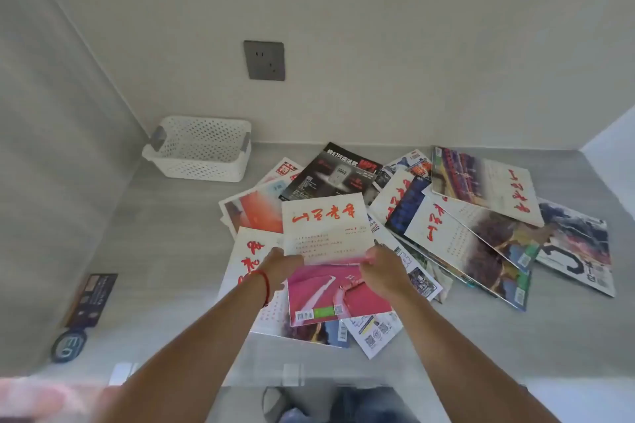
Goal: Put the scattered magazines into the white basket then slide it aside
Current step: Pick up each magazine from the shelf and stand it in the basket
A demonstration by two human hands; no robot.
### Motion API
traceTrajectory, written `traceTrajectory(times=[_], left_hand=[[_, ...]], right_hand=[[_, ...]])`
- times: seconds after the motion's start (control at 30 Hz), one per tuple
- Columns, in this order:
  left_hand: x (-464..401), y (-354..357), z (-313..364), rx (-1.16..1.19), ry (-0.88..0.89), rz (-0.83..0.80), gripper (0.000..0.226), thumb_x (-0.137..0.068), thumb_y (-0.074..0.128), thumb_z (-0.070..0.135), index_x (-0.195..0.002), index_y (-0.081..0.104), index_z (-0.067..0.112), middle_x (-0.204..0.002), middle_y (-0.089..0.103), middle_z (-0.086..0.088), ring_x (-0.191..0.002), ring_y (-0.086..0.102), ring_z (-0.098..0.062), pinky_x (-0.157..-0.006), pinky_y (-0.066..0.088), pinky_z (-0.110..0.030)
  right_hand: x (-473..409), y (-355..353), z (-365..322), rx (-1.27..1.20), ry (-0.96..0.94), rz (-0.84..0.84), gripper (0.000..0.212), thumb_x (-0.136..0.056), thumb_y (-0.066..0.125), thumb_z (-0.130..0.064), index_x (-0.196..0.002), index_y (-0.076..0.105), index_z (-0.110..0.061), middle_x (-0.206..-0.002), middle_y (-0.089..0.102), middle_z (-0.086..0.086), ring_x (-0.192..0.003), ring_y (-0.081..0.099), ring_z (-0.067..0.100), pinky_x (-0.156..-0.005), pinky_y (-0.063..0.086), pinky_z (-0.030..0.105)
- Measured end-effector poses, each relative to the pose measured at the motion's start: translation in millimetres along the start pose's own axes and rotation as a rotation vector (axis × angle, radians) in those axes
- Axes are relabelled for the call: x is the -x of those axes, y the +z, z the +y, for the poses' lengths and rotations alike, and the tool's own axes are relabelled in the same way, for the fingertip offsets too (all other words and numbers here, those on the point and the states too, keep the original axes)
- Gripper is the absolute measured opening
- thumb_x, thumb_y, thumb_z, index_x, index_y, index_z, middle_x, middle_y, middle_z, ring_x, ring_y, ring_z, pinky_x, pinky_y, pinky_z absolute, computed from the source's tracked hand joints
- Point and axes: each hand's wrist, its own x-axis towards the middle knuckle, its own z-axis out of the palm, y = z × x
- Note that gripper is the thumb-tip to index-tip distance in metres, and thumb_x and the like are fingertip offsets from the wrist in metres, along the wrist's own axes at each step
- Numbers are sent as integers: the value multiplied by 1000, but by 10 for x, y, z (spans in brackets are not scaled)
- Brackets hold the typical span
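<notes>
Worktop (165,251): grey surface in a walled alcove; carries everything listed.
Scattered magazines (481,216): overlapping heap across the middle and right, none in the basket yet; most of the task remains.
White basket (199,151): perforated, in the back-left corner beside the wall, apart from the heap; appears empty.
Held magazine (326,227): cream cover with red lettering, lifted at its near edge above a pink one, probably first to go in.
Left hand (280,263): arm extended, red cord at wrist; grip pinched on the near-left corner.
Right hand (381,266): arm extended; grip clamped on the near-right corner, keeping the cover level.
</notes>
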Motion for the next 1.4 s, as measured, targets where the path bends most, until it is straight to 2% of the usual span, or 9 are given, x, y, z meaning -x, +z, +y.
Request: traceTrajectory(times=[0.07, 0.17, 0.4, 0.53, 0.73, 0.83, 1.1, 1.3, 1.4], left_hand=[[-81, 60, 52, 126, -65, 1, 38, -94, 59, 15, -131, 51, 7, -133, 57, -13, -122, 54, -32, -105, 50, -53], [-178, 106, 106, 172, -113, 52, 37, -94, 60, 14, -130, 55, 6, -132, 59, -13, -123, 55, -34, -103, 50, -53], [-256, 80, 120, 181, 10, 167, 53, -92, 45, -11, -137, 57, 14, -133, 67, -7, -96, 68, -17, -80, 59, -34], [-213, -136, 153, 64, 204, 214, 61, -85, 42, -10, -124, 64, 31, -121, 72, -3, -104, 69, -22, -91, 62, -46], [-191, -1052, 169, 163, 394, 145, 61, -90, 48, -19, -121, 65, 31, -125, 71, 3, -123, 65, -20, -94, 55, -23], [-228, -1704, 262, 273, 451, 104, 58, -92, 48, -23, -118, 66, 25, -125, 73, -7, -124, 65, -26, -105, 53, -39], [-428, -3199, 833, 255, 637, -34, 58, -95, 49, -19, -125, 66, 28, -131, 71, -8, -128, 64, -26, -110, 49, -43], [-659, -3801, 1259, 323, 706, 49, 50, -98, 55, -8, -121, 70, 35, -124, 76, 2, -117, 71, -22, -97, 59, -49], [-802, -3927, 1360, 330, 702, 161, 40, -100, 61, 3, -113, 71, 40, -119, 77, 7, -115, 71, -21, -90, 60, -43]], right_hand=[[-149, -13, 25, -7, 104, -2, 37, -94, 53, -12, -130, 53, -1, -132, 60, 19, -113, 61, 35, -90, 58, 47], [-311, 8, 48, -53, 219, -67, 50, -92, 57, -12, -137, 38, -2, -138, 47, 22, -124, 51, 42, -100, 52, 54], [-512, 39, 101, -185, 334, -118, 57, -90, 63, -12, -134, 31, 2, -115, 61, 18, -98, 68, 32, -70, 61, 39], [-535, 140, 5, -214, 292, -117, 38, -89, 64, -10, -122, 46, -2, -103, 66, 8, -71, 66, 15, -42, 51, 20], [-604, 289, -523, -428, 193, -126, 31, -96, 62, -17, -124, 49, -11, -102, 67, 5, -76, 68, 18, -67, 62, 33], [-718, 303, -1079, -488, 56, -51, 37, -96, 66, -22, -129, 50, -22, -113, 68, -3, -87, 76, 24, -68, 65, 42], [-1055, 353, -2550, -880, 22, -165, 35, -101, 63, -20, -134, 54, -25, -123, 70, 0, -95, 72, 19, -65, 58, 33], [-1408, 96, -3243, -734, -134, 133, 32, -96, 69, -20, -128, 63, -20, -115, 74, 2, -96, 71, 19, -88, 60, 41], [-1565, -49, -3499, -510, -180, 336, 21, -90, 70, -29, -110, 70, -22, -98, 77, -1, -82, 70, 14, -71, 55, 28]])
